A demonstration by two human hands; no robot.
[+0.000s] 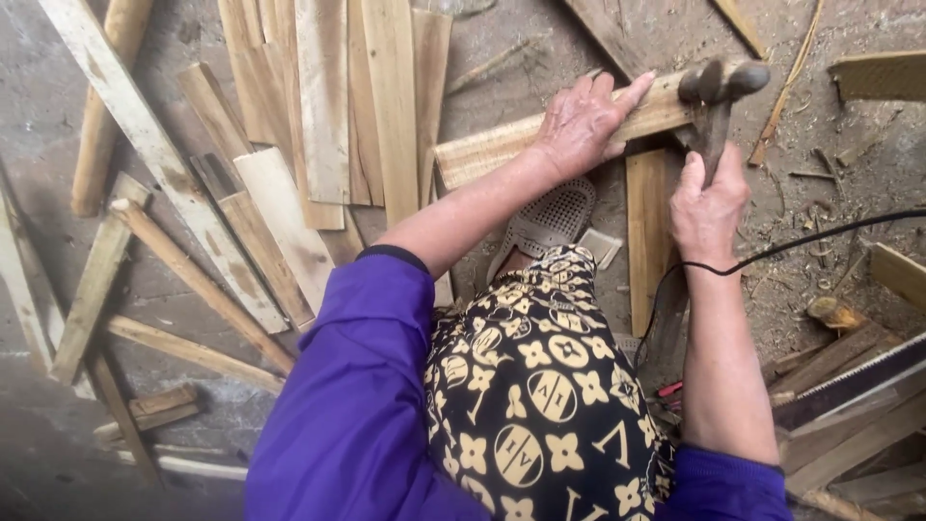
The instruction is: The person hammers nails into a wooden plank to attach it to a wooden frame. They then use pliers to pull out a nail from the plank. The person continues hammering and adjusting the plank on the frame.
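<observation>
While the left hand (582,123) presses flat on a plank (502,145), the right hand (707,207) grips a hammer (716,96).

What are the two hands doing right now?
Left hand: open, pressing flat on the wooden plank.
Right hand: closed around the hammer handle.
</observation>
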